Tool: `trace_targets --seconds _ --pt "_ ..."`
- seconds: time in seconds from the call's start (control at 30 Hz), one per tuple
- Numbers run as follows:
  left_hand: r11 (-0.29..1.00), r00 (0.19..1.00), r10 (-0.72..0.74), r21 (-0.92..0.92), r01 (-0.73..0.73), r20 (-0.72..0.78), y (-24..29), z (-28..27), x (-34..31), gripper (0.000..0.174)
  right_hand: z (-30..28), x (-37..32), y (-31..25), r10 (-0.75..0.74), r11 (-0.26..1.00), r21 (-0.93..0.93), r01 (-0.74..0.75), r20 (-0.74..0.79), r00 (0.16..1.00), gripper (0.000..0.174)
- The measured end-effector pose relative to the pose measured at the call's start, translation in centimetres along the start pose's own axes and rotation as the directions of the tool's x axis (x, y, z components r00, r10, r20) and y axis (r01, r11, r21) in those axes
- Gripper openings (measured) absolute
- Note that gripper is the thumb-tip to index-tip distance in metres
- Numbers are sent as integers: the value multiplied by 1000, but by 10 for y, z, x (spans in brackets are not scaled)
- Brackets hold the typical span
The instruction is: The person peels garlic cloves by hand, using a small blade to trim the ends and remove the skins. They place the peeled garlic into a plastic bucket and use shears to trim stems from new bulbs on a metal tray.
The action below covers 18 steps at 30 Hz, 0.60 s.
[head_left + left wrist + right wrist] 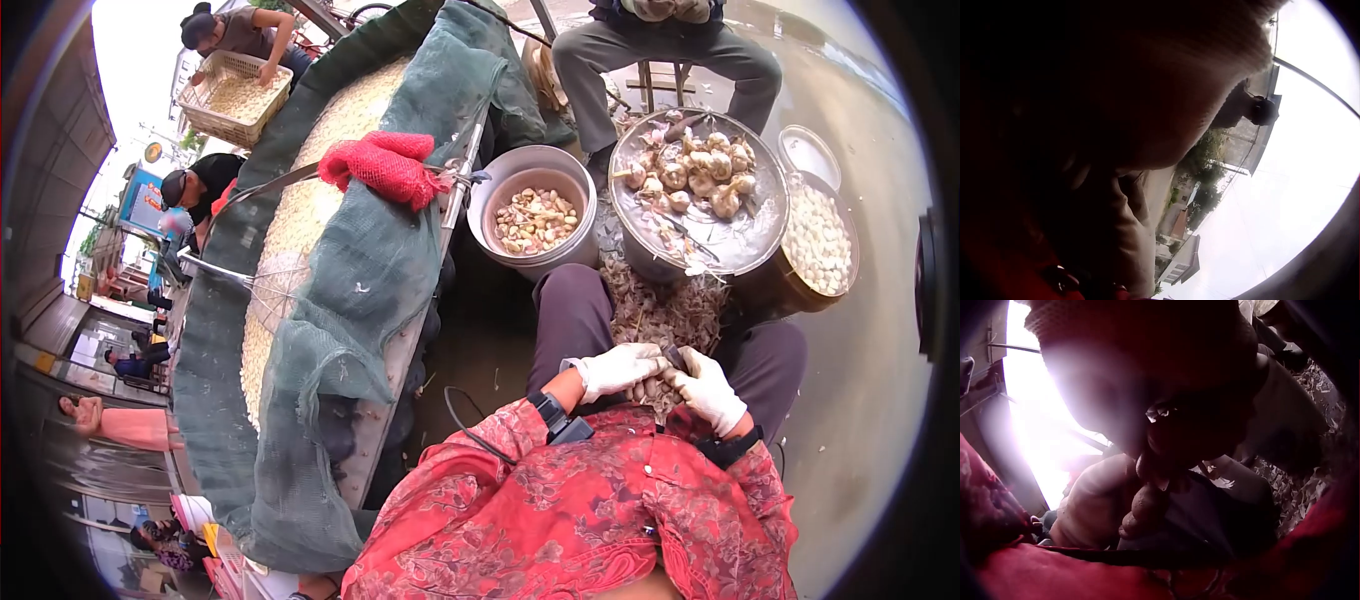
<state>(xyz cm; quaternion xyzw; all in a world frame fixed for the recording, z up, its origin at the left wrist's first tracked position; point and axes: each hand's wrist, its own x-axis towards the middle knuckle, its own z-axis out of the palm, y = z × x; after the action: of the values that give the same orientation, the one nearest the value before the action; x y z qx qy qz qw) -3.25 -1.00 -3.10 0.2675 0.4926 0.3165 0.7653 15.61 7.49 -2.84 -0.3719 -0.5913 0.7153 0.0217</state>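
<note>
Both hands wear whitish gloves and meet low over the lap in the head view. My left hand [612, 373] curls its fingers round a garlic bulb [652, 392], partly hidden between the gloves. From the other side my right hand [708, 390] grips at the same bulb, thumb and fingers bent inward. A short dark piece [675, 357] shows between the fingertips; I cannot tell what it is. In the right wrist view, plump garlic cloves [1146, 506] show in shadow below the fingers. The left wrist view is mostly dark glove.
A metal basin [640, 235] of garlic bulbs stands ahead, above papery skins [665, 305]. Left of it is a bucket [480, 215] of cloves; a tub of peeled garlic [818, 240] is at right. A netted cart [365, 290] fills the left. Another person [665, 50] sits opposite.
</note>
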Motion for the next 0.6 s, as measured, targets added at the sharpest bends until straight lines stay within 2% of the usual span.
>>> trace_targets --seconds 0.07,0.1,0.17,0.2,0.27,0.3,0.33,0.37,0.4,0.43,0.47,0.5,0.53,0.57,0.6 --pt "987 997 -64 144 69 -40 8 3 -7 19 -4 2 7 -20 962 -273 24 15 1000 20" --pt "979 996 -79 183 87 -49 11 4 -9 21 -5 3 10 -26 962 -272 30 19 999 21" --pt "966 997 -61 249 71 -49 15 3 -10 22 4 -3 -14 32 988 -152 -29 21 999 21" --pt "967 999 -9 254 22 -51 15 4 -12 22 6 -4 -19 77 991 -113 -76 11 997 18" --pt "951 988 96 303 -56 -118 5 4 -6 22 6 2 -12 72 997 -38 -72 -15 997 14" --pt "963 986 124 255 -93 -111 4 4 -6 22 7 3 -12 -19 999 -47 18 -7 1000 13" --pt "991 992 83 111 -72 -98 2 2 -8 22 9 4 -15 -16 999 -51 17 3 1000 13" --pt "998 996 45 -33 -48 -74 1 1 -9 22 12 4 -22 24 997 73 -24 -3 1000 13" --pt "993 994 62 -98 -71 -87 0 3 -7 25 14 3 -28 68 978 196 -65 -10 998 13" --pt "985 998 18 -169 -27 -52 13 5 -14 27 14 1 -35 86 971 225 -84 2 996 14" --pt "969 992 83 -224 -102 -93 4 6 -8 27 13 3 -35 97 972 214 -96 3 995 16" --pt "926 997 57 -371 -72 -50 -8 -1 -1 27 12 3 -36 117 966 232 -113 -3 993 17" --pt "873 995 97 -478 -101 -33 -16 -3 8 27 6 7 -30 114 954 272 -129 71 991 17" --pt "853 993 117 -511 -109 -16 -12 -4 4 26 8 9 -29 112 937 328 -118 38 993 20" --pt "866 990 93 -483 -131 -101 5 6 -5 23 10 10 -31 110 931 351 -102 -1 994 22"
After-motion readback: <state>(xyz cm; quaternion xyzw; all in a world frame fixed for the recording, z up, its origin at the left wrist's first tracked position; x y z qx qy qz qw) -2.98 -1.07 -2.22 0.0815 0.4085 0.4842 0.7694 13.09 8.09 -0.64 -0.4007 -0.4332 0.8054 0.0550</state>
